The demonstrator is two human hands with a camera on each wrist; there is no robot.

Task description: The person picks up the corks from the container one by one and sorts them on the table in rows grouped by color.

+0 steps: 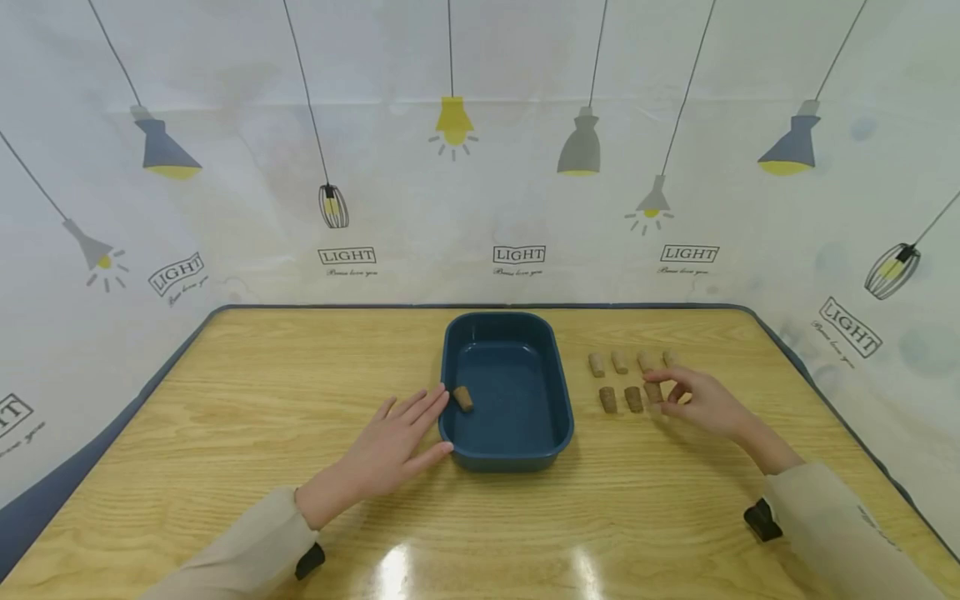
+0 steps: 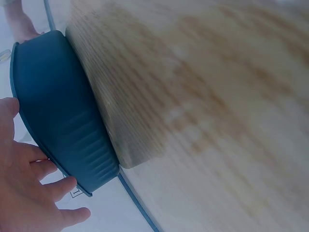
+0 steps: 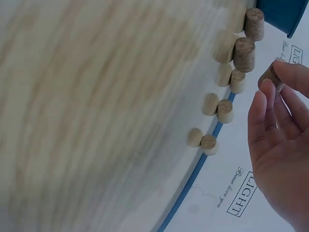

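A deep blue rectangular tray (image 1: 506,461) stands mid-table with one cork (image 1: 463,398) lying inside by its left wall. My left hand (image 1: 393,442) rests its spread fingertips on the tray's left rim; in the left wrist view the fingers (image 2: 58,188) lie fairly straight along that edge. Over on the right, my right hand (image 1: 701,402) pinches a cork (image 3: 271,77) between thumb and fingertips, lifted off the wood. Beside it in the front row stand two brown corks (image 1: 607,400). Several paler corks (image 1: 619,362) form a row behind them.
The wooden table (image 1: 300,358) reaches back to a dark blue edge, where a pale curtain (image 1: 420,208) printed with lamps rises on the far side and both flanks. Dark bands (image 1: 762,521) show at both wrists under the sleeves.
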